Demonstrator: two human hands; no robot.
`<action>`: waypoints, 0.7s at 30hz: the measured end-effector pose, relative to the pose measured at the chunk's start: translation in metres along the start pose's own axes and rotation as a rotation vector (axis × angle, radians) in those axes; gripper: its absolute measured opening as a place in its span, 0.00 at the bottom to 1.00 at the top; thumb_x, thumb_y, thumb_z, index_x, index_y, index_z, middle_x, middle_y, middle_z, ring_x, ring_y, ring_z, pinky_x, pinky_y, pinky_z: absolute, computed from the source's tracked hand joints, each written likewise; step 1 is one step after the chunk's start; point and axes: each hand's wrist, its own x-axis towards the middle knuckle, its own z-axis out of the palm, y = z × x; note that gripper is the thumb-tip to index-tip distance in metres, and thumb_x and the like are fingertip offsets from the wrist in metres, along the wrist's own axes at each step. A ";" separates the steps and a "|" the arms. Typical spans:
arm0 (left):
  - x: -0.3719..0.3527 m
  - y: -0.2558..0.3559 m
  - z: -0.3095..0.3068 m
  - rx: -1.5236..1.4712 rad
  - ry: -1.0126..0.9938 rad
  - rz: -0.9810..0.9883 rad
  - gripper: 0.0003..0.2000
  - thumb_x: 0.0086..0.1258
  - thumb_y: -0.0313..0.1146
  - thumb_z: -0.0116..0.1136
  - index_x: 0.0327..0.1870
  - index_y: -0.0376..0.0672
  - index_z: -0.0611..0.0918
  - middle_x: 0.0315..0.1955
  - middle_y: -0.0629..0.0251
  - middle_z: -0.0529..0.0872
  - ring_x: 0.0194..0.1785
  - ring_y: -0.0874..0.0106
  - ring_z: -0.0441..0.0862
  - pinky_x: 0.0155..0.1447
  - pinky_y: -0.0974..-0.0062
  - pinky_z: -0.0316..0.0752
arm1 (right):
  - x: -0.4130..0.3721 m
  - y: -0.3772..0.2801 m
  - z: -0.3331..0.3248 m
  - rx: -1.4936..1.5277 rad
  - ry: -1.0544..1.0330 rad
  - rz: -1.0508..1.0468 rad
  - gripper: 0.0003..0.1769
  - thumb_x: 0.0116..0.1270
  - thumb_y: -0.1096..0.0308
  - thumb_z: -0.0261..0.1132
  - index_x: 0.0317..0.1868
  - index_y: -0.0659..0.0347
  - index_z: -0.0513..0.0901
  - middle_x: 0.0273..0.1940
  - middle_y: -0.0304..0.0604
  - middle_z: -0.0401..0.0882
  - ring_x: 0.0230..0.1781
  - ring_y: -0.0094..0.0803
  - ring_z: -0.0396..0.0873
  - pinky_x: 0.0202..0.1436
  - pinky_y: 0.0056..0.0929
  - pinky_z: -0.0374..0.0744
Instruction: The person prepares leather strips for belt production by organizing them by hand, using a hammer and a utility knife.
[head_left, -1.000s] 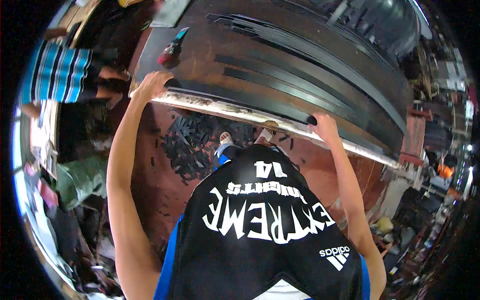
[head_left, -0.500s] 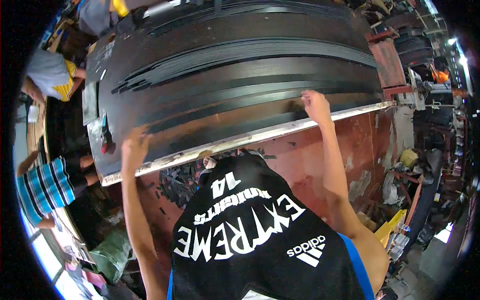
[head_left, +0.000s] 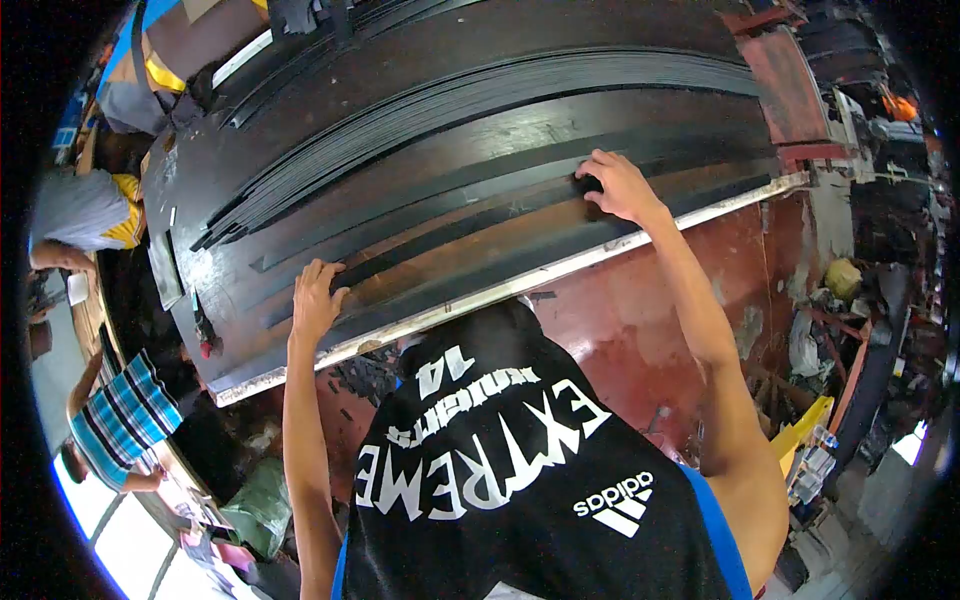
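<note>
Long, thin black strips [head_left: 460,222] lie along the near part of a dark worktable [head_left: 520,130]. My left hand [head_left: 318,300] rests over the strips near their left end, thumb and fingers apart. Farther right, my right hand [head_left: 618,188] reaches over the same strips with fingers curved and thumb spread from them. A gap shows between that thumb and the fingers. Whether the fingertips press on a strip is hard to see. Beyond my hands lies a thick bundle of narrow black strips [head_left: 480,90].
A pale edge [head_left: 480,304] borders the table's near side. Pliers-like tool with red handle [head_left: 204,335] lies at the left end. A reddish block [head_left: 785,85] stands at the right end. Dark offcuts [head_left: 365,375] litter the floor. A person in a striped shirt [head_left: 125,420] is at left.
My left hand has moved right and spread its fingers over the strips. My right hand has shifted slightly left and up, its fingers opening from a pinched shape. The view has tilted a little.
</note>
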 end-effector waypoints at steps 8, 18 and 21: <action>0.046 -0.003 -0.004 -0.001 0.297 -0.030 0.17 0.60 0.33 0.66 0.50 0.43 0.82 0.49 0.57 0.83 0.55 0.55 0.78 0.59 0.60 0.73 | 0.034 0.042 -0.011 0.054 0.123 -0.085 0.17 0.55 0.67 0.72 0.47 0.56 0.83 0.44 0.45 0.78 0.50 0.49 0.76 0.54 0.43 0.75; 0.074 -0.030 0.015 0.131 0.147 0.031 0.17 0.66 0.42 0.62 0.54 0.49 0.81 0.47 0.66 0.81 0.54 0.65 0.78 0.59 0.62 0.71 | 0.054 0.040 -0.024 -0.092 -0.016 -0.141 0.13 0.63 0.70 0.66 0.49 0.58 0.82 0.44 0.43 0.77 0.45 0.46 0.76 0.50 0.41 0.74; 0.076 -0.032 0.019 0.292 0.154 0.114 0.16 0.66 0.40 0.62 0.53 0.50 0.81 0.46 0.67 0.81 0.52 0.66 0.78 0.57 0.63 0.72 | 0.056 0.041 -0.020 -0.107 -0.009 -0.176 0.14 0.64 0.69 0.66 0.50 0.59 0.81 0.45 0.43 0.76 0.45 0.46 0.76 0.50 0.41 0.75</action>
